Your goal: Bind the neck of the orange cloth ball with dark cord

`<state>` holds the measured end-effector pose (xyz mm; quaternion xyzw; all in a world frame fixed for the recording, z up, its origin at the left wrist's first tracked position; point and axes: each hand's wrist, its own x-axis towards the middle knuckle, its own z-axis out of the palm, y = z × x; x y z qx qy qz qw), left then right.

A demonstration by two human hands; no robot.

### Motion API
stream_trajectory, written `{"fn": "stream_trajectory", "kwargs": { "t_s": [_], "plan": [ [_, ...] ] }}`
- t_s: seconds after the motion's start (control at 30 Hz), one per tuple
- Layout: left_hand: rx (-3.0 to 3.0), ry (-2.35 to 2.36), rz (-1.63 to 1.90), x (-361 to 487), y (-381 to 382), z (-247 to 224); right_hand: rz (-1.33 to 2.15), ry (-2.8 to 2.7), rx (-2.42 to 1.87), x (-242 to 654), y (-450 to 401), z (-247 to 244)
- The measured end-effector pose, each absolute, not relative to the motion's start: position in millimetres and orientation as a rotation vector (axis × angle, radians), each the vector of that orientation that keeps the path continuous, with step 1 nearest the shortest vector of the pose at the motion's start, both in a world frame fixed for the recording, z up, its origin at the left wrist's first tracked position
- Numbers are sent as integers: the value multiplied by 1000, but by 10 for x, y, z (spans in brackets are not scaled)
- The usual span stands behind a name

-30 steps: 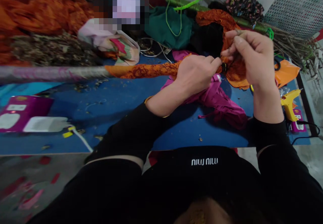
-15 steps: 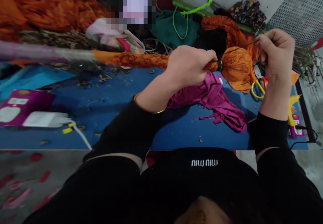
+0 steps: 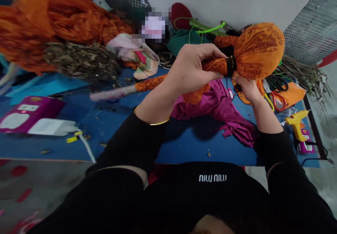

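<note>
The orange neck (image 3: 214,66) was held in the left hand (image 3: 188,70), with fingers above and thumb below. The grip was narrow, and the space inside it was filled by the cloth-covered neck. This spot just beside the dark band (image 3: 231,65) was perhaps picked so that the neck could be kept steady and the band could be seen.

The right hand (image 3: 249,88) was placed under the round head (image 3: 259,51), close to the band. Some of its fingers were hidden, so it could not be told how far it was open or if anything was pinched. The round head was held up above the blue table (image 3: 184,153), perhaps so that the band could be reached from below.

Below the left hand, a purple cloth (image 3: 219,102) was seen on the table. A stick (image 3: 113,93) was seen past the left wrist, but where it was joined could not be seen. Beyond the right wrist, red-handled scissors (image 3: 278,101) and a yellow glue gun (image 3: 298,121) were kept, perhaps so that they could be grabbed easily. At the far left, orange cloth (image 3: 39,23) was heaped up.
</note>
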<state>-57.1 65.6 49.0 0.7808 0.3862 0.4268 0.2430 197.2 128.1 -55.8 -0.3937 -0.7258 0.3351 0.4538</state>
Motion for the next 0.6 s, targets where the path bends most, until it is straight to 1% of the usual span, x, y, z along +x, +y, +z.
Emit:
{"fn": "stream_trajectory", "kwargs": {
  "t_s": [0.1,0.23,0.27,0.33,0.4,0.43,0.5,0.6],
  "plan": [
    [2075,1004,1197,-567,688,484,852,-1747,-885,1679,1177,-576],
    [2063,1013,1186,-552,734,451,824,-1813,-865,1524,907,-354],
    [2076,1040,1174,-555,746,448,760,-1832,-900,1506,811,-284],
    [2121,1119,1143,-569,769,447,508,-1801,-960,1476,614,-162],
    [2161,1196,1122,-587,790,447,265,-1735,-949,1443,451,-79],
    [2181,1220,1102,-592,800,445,198,-1713,-918,1426,395,-50],
    [2201,1234,1074,-591,819,429,197,-1706,-844,1395,341,-15],
    [2181,1190,1084,-550,840,380,418,-1730,-701,1365,381,-10]
  ]
}}
